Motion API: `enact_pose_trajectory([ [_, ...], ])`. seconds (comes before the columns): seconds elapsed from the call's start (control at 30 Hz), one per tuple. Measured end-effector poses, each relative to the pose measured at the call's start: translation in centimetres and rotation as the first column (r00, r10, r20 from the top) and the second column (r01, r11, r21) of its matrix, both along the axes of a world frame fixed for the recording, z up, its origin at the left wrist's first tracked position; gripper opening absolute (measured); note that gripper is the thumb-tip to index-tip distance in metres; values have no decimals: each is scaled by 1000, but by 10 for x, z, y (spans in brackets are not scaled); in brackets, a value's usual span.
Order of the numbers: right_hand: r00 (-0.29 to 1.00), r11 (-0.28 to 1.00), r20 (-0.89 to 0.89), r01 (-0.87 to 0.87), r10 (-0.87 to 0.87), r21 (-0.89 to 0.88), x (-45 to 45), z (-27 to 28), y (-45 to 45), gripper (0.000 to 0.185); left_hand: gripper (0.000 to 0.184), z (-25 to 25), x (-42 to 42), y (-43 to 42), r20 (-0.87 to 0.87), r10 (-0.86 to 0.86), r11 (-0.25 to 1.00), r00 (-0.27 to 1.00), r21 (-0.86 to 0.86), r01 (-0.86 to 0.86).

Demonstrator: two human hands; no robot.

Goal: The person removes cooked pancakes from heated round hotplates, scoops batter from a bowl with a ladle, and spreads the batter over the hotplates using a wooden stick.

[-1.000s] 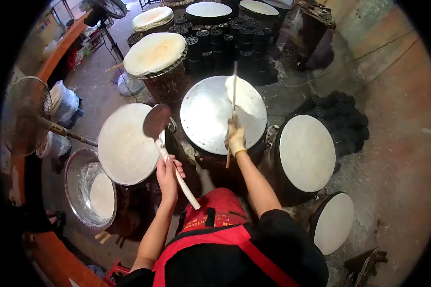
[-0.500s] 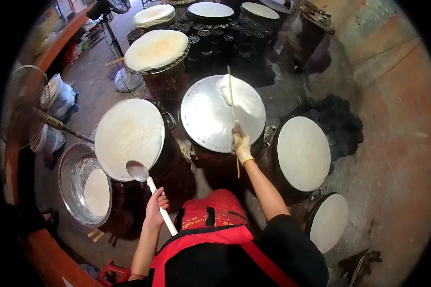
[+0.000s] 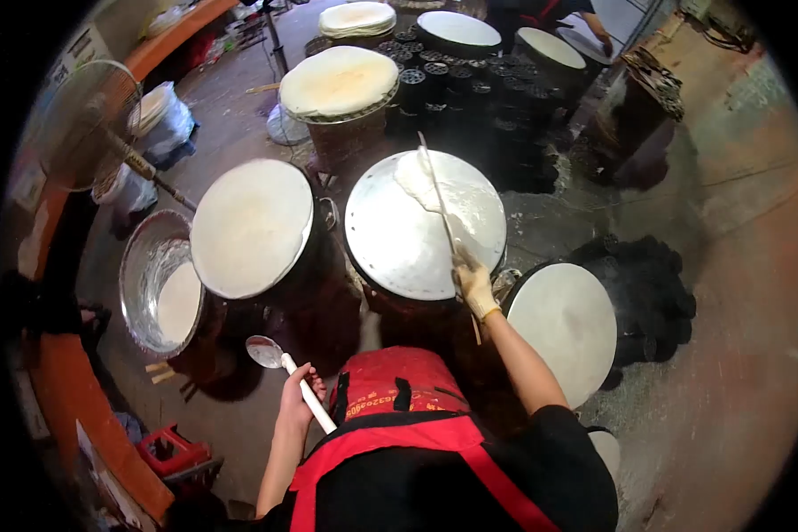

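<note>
Glossy, uneven white batter (image 3: 417, 182) lies on the far and right parts of a round metal griddle (image 3: 386, 235), reaching close to the far rim; the near left stays smooth and bare. The gloved right hand (image 3: 475, 285), at the near right edge, has its grip around a thin stick (image 3: 439, 195) crossing the batter. The left hand (image 3: 301, 390) grasps a white-handled ladle (image 3: 290, 364), well apart from the griddle, with open room around its bowl. Flat pale discs (image 3: 253, 229) flank the griddle.

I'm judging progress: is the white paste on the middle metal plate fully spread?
Partly spread: white paste lies toward the upper right; metal plate shows bare at left.
</note>
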State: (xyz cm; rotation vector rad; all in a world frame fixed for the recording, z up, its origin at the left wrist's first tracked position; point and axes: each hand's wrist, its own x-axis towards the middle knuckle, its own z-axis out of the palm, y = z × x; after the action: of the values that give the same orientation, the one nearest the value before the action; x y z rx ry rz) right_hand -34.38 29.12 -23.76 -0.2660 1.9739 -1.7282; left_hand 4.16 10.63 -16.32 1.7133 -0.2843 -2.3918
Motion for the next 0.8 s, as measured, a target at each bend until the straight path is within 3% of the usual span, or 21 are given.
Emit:
enact_pose_trajectory([
  [0.13, 943, 925, 175, -316, 283, 212, 20, 89, -1, 41, 11, 14, -9, 31, -4, 54, 997, 999, -56, -54],
  [0.17, 937, 936, 105, -341, 332, 81, 17, 70, 10, 40, 11, 19, -13, 37, -6, 72, 995, 997, -64, -72],
  [0.2, 913, 920, -139, -363, 383, 149, 13, 55, 27, 40, 10, 23, -14, 42, -8, 89, 993, 996, -72, -89],
  [0.27, 856, 848, -26, -506, 516, 160, 1, 93, 59, 39, 13, 17, -11, 45, 0, 105, 991, 995, -86, -104],
  [0.33, 909, 903, 156, -408, 387, 137, -27, 80, 75, 38, 16, 22, -12, 47, 23, 119, 987, 993, -115, -115],
  [0.43, 991, 990, 4, -134, 135, -45, -54, 58, 47, 36, 18, 32, -12, 50, 52, 93, 983, 994, -164, -83],
  [0.47, 986, 985, 122, -125, 111, 115, -61, 71, 38, 35, 18, 36, -13, 51, 74, 87, 980, 993, -183, -72],
  [0.53, 944, 939, -55, -317, 327, 133, -70, 27, 19, 34, 17, 40, -11, 55, 56, 98, 978, 994, -187, -86],
  [0.57, 900, 897, -25, -430, 435, 106, -70, 14, 19, 32, 17, 42, -9, 57, 57, 108, 978, 992, -185, -96],
  [0.6, 856, 858, 279, -489, 436, 157, -53, 75, 23, 34, 16, 44, -6, 60, 61, 116, 978, 991, -180, -104],
  [0.67, 819, 813, 21, -571, 573, 109, -57, 62, 49, 35, 15, 46, 1, 69, 88, 149, 974, 985, -184, -131],
  [0.7, 770, 773, 152, -632, 619, 55, -66, 72, 66, 39, 15, 48, 4, 73, 100, 158, 972, 982, -189, -137],
  [0.73, 715, 703, 87, -698, 693, 132, -81, 80, 74, 42, 15, 50, 7, 76, 114, 164, 971, 980, -193, -140],
  [0.77, 744, 767, 216, -641, 632, -39, -85, 93, 76, 43, 14, 49, 12, 79, 130, 176, 972, 976, -182, -151],
  [0.8, 783, 819, 259, -569, 566, -69, -91, 84, 67, 43, 14, 51, 14, 81, 138, 175, 974, 975, -170, -151],
])
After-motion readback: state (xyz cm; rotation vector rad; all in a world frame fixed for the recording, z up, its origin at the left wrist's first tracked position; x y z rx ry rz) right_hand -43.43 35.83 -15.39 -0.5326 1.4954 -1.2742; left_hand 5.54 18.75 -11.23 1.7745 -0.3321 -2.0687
